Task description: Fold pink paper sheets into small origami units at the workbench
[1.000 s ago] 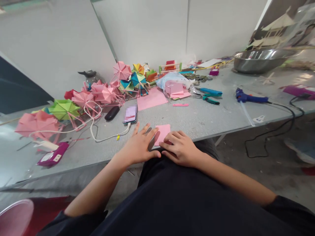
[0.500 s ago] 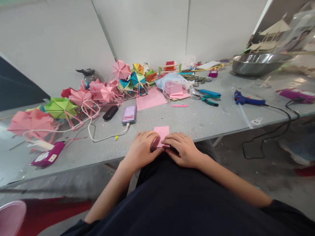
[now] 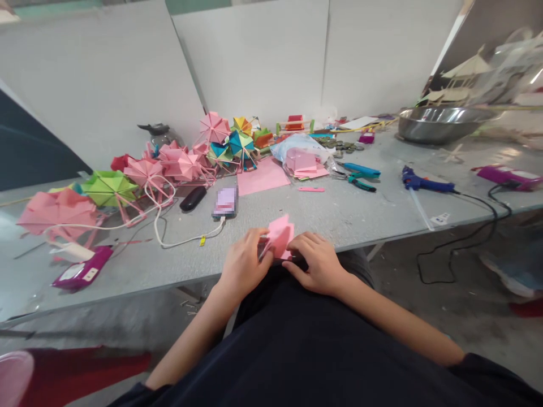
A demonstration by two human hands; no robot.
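A small sheet of pink paper, partly folded with its flaps standing up, is at the table's front edge. My left hand is closed on its left side, thumb in front and fingers behind. My right hand is at the right side, its curled fingertips against the paper and its thumb low by the bottom edge. Part of the paper's lower edge is hidden by the fingers. Beyond my hands lie a phone on a white cable and a pink strip.
Several paper umbrellas crowd the table's left and back. A larger pink sheet, a plastic bag, pliers, a blue glue gun and a metal bowl lie farther back. Purple power strips sit at both sides.
The pink paper lay flat between my hands; now its flaps are lifted and it stands partly open. My left hand has turned and raised its side slightly. The view has tilted up a little.
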